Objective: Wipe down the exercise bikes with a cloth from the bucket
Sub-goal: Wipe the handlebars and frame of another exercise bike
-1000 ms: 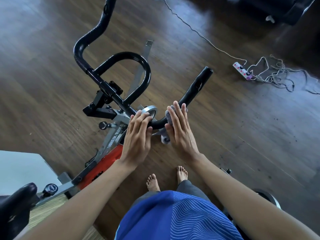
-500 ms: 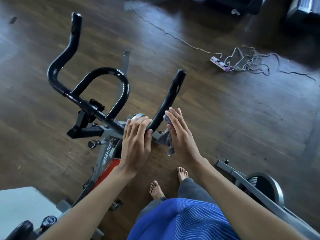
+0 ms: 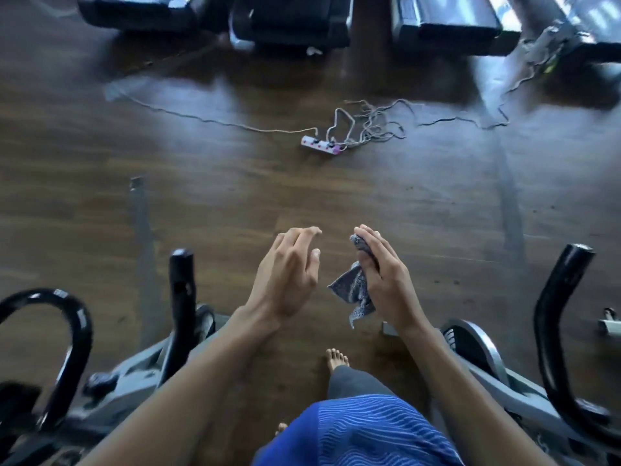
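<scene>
My left hand [image 3: 285, 280]: centre frame, empty, fingers loosely curled, thumb apart.
My right hand [image 3: 383, 280]: just right of it, fingers closed around the cloth [image 3: 353, 290].

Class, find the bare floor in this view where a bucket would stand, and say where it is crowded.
Free: the wooden floor between the power strip and the hands, and the gap between the left bike and right bike. Crowded: the tangled cables and the machines at the far edge.

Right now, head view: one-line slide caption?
Between two exercise bikes, right hand grips a grey cloth while the open left hand hangs empty above the wooden floor.
</scene>
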